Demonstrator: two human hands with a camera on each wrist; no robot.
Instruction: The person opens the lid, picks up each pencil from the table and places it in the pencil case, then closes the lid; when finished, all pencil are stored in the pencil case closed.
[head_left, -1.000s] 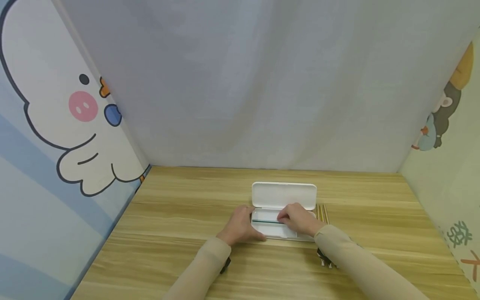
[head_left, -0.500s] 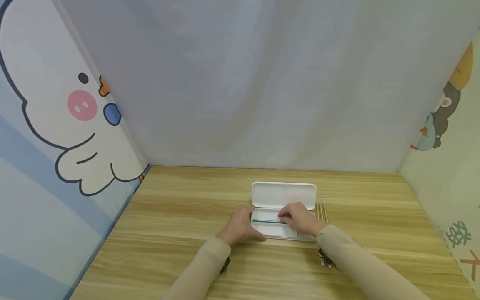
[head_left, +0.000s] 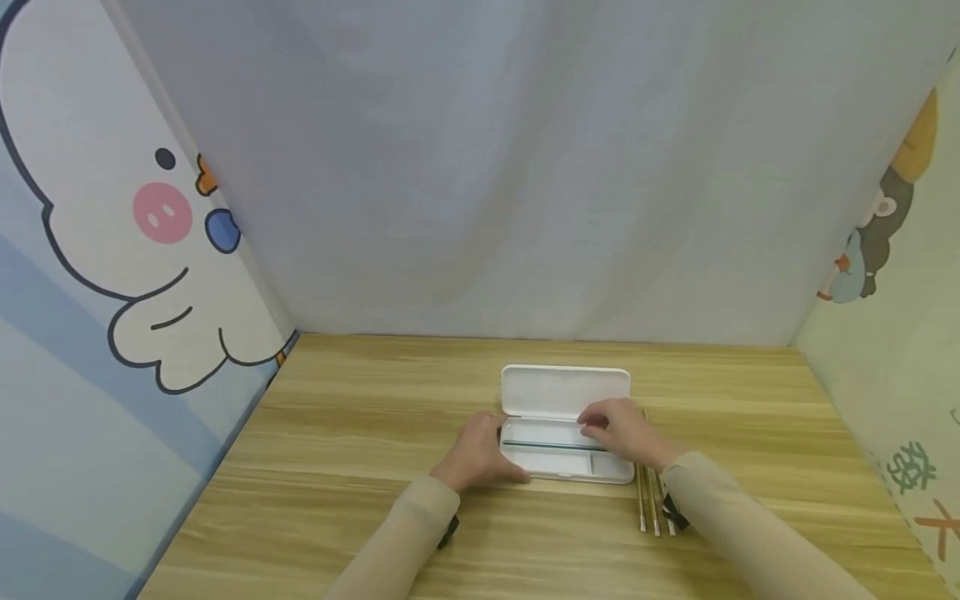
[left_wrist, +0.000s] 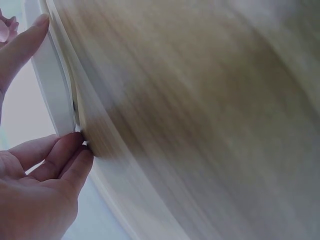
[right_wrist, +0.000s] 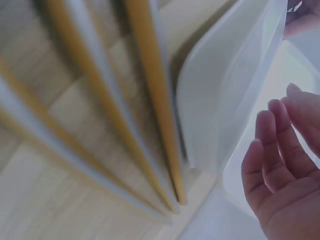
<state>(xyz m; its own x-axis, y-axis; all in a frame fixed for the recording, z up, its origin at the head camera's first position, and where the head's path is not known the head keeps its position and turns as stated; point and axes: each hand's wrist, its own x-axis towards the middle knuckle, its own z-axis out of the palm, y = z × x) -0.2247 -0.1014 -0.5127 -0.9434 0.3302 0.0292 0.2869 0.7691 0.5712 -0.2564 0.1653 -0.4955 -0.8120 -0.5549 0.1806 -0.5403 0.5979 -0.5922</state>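
Place of work: the white case [head_left: 585,478] stands open on the wooden table [head_left: 360,408], lid [head_left: 566,391] raised at the far side. A slim teal stick [head_left: 543,446] lies lengthwise in it, between the near compartment [head_left: 543,461] and the far compartment [head_left: 543,430]; its exact seat cannot be told. The left hand [head_left: 477,454] grips the left end between thumb and fingers. The right hand [head_left: 624,432] is over the far compartment's right part, fingers loosely bent, nothing visible between them. Gold sticks [head_left: 653,500] lie beside the case's right end. Step in hand, as judged: loading sticks. The next move probably calls for pinching one gold stick while steadying the case.
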